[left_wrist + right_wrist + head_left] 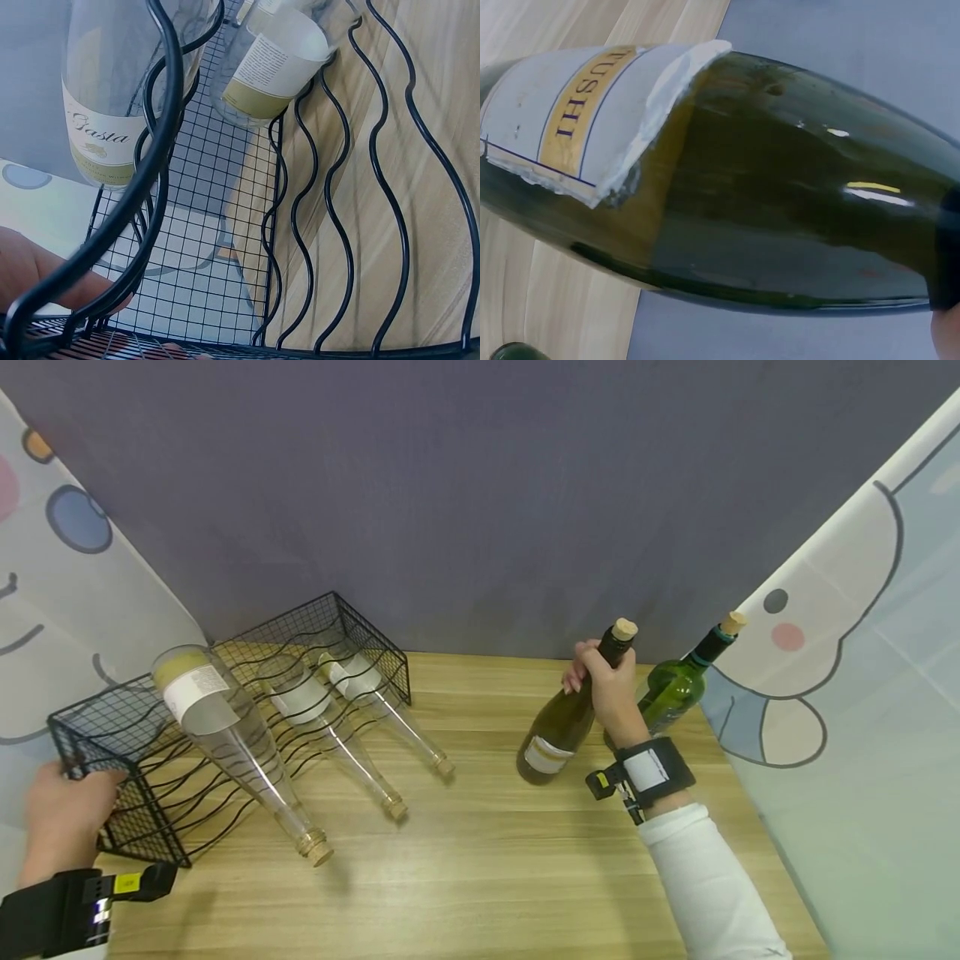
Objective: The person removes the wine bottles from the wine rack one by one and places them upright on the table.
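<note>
My right hand (611, 689) grips a dark olive wine bottle (558, 727) around its corked neck. The bottle leans, base towards the lower left; whether its base touches the table I cannot tell. In the right wrist view its torn white label (577, 112) has a yellow band. At the far left, my left hand (75, 810) holds the end of a black wire bottle rack (150, 768), fingers over its rim. Three clear corked bottles lie slanted on the rack's wavy wires: a large one (232, 735), a middle one (330, 727) and a smaller-looking one (390, 714).
A green corked bottle (675, 689) stands just right of my right hand, partly hidden by it. The wooden table (480, 877) meets a grey-blue panel (480, 510) at the back. Patterned white panels (862, 718) flank both sides. The clear bottles' necks jut past the rack's front.
</note>
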### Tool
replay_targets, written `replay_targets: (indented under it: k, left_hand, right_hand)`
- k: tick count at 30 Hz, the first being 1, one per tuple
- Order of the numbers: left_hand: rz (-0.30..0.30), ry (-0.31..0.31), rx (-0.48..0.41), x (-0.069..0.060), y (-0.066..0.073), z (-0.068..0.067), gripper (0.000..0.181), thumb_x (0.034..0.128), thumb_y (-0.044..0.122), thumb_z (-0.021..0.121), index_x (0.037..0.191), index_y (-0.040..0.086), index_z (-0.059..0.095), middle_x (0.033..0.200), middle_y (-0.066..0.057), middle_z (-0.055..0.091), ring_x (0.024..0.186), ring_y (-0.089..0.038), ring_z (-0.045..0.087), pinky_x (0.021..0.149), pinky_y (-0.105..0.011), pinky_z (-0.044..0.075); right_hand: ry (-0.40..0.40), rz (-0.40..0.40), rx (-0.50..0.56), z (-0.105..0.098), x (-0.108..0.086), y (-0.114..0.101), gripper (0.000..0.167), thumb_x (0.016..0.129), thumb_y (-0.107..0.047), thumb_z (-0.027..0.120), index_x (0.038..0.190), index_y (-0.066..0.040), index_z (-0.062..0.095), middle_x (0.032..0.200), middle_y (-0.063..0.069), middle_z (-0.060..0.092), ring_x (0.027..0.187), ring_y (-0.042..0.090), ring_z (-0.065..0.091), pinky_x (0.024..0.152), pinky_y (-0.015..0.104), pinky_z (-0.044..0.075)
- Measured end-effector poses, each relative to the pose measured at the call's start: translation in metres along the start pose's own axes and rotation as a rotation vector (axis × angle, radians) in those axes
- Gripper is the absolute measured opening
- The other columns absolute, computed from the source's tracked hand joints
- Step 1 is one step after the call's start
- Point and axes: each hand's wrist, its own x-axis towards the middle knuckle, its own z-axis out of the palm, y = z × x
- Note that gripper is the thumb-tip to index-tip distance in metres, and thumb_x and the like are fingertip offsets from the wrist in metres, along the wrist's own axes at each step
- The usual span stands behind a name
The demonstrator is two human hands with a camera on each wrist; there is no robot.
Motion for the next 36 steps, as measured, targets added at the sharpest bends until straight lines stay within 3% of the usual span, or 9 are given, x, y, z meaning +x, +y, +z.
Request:
replay_targets:
  k: [5,25,36]
  left_hand:
    - [-0.001,-0.002,-0.002,-0.001,0.001,0.000,0.072,0.0994,0.022,0.033,0.155,-0.006,-0.005,0.162,-0.032,0.001,0.147,-0.054,0.014,0.113,-0.069,0.026]
    - [0.005,0.002,0.007,0.003,-0.002,0.001,0.072,0.0989,0.021,0.034,0.155,-0.007,-0.002,0.161,-0.033,0.005,0.145,-0.054,0.018,0.112,-0.070,0.029]
    - [-0.007,-0.012,0.017,0.002,0.000,0.000,0.073,0.0992,0.022,0.032,0.155,-0.006,-0.006,0.162,-0.030,-0.001,0.147,-0.053,0.012,0.114,-0.069,0.025]
  right_hand:
    - [0.006,0.008,0.011,-0.005,-0.002,-0.001,0.039,0.094,-0.006,0.048,0.056,-0.002,0.039,0.047,0.002,0.041,0.041,0.020,0.042,0.045,0.032,0.045]
    - [0.152,0.050,0.003,-0.042,-0.010,-0.009,0.036,0.092,-0.004,0.048,0.058,-0.005,0.040,0.047,0.002,0.042,0.041,0.019,0.042,0.045,0.031,0.046]
    - [0.244,0.071,0.061,-0.064,-0.013,-0.010,0.033,0.091,-0.001,0.047,0.059,-0.006,0.041,0.047,0.001,0.042,0.039,0.017,0.040,0.042,0.029,0.044]
